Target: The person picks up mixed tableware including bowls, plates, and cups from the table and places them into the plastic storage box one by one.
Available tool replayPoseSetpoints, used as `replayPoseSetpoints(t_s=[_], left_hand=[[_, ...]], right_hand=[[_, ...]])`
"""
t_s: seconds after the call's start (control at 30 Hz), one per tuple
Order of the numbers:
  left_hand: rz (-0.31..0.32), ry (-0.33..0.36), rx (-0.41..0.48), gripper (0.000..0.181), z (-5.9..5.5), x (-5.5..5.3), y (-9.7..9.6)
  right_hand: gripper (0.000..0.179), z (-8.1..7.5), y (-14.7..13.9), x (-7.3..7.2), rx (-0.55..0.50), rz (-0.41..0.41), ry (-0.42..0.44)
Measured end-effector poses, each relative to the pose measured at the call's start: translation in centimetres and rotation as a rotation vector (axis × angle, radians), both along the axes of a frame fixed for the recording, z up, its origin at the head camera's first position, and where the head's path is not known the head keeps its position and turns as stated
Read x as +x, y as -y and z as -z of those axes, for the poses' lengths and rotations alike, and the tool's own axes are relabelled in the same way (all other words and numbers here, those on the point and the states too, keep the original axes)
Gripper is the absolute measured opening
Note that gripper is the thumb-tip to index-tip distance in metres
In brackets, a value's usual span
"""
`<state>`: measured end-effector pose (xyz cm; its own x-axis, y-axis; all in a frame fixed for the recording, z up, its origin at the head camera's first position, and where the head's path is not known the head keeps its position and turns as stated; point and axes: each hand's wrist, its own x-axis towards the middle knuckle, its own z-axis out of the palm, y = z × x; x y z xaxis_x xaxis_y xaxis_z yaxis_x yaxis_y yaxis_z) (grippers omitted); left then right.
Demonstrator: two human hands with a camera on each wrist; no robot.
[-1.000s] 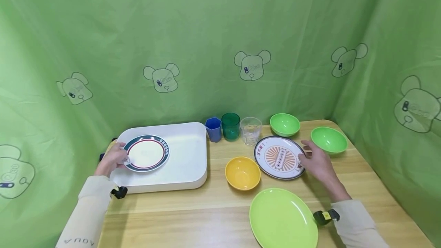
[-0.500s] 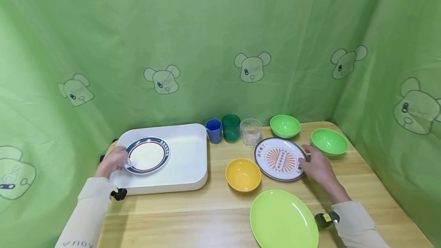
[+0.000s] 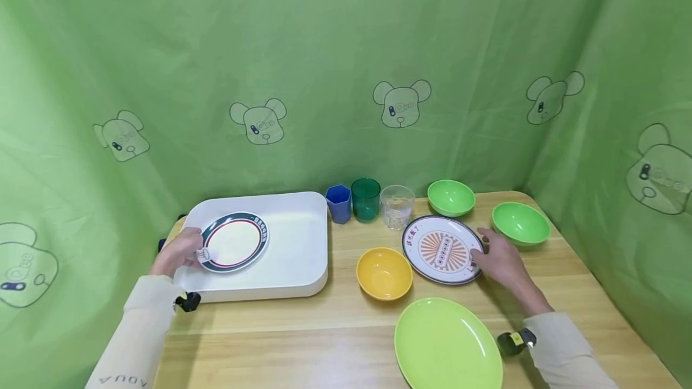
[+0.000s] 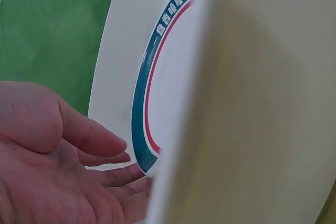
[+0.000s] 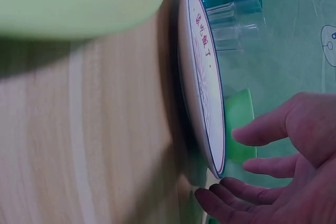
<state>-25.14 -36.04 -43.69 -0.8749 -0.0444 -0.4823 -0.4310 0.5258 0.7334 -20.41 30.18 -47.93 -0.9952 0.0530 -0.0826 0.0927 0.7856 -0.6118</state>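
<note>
In the head view a white plate [image 3: 234, 244] with a teal rim and thin red ring lies in a white tray [image 3: 298, 239] at the left. My left hand [image 3: 181, 251] is at the plate's left edge. The left wrist view shows its thumb apart from the rim, its fingertips right at the plate's lower edge. On the right, a white plate [image 3: 429, 257] with a dark rim and orange sunburst sits on the table. My right hand [image 3: 500, 257] reaches its right edge. Seen from the right wrist, the thumb is above the rim [image 5: 220, 150], with several fingers spread below it.
A yellow bowl [image 3: 384, 274] and a lime green plate [image 3: 449, 344] stand nearer the front. Along the back are a blue cup [image 3: 339, 203], a green cup [image 3: 366, 200], a clear glass [image 3: 397, 206] and two green bowls [image 3: 451, 197]. Green curtains [image 3: 324, 47] hang behind the wooden table.
The head view has shifted a little, moving everything slightly right in it. Both hands stay at the edges of their plates, the right thumb still at the rim. The plates keep their places.
</note>
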Motion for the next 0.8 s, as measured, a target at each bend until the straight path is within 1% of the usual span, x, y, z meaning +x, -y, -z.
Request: replayPoseSetpoints(t_s=[0.23,0.3,0.37,0.43,0.57,0.7,0.8], left_hand=[[0.012,0.008,0.016,0.067,0.44,-0.19,-0.05],[0.004,0.015,0.020,0.067,0.56,-0.30,-0.04],[-0.006,0.022,0.018,0.068,0.61,-0.35,-0.04],[-0.022,0.030,0.022,0.069,0.50,-0.26,-0.13],[-0.028,0.026,0.031,0.072,0.41,-0.04,-0.14],[-0.021,0.018,0.026,0.074,0.10,0.19,-0.09],[-0.006,0.007,-0.002,0.075,-0.25,0.36,-0.03]], right_hand=[[0.070,0.35,-0.71,-0.23,0.000,-0.025,-0.006],[0.070,0.44,-0.78,-0.26,-0.009,-0.030,-0.004],[0.070,0.50,-0.80,-0.25,-0.023,-0.031,0.015],[0.071,0.57,-0.82,-0.24,-0.035,-0.029,0.039],[0.074,0.66,-0.96,-0.30,-0.039,-0.023,0.086],[0.074,0.82,-1.07,-0.57,-0.022,-0.029,0.102],[0.074,0.85,-1.04,-0.76,-0.014,-0.033,0.111]])
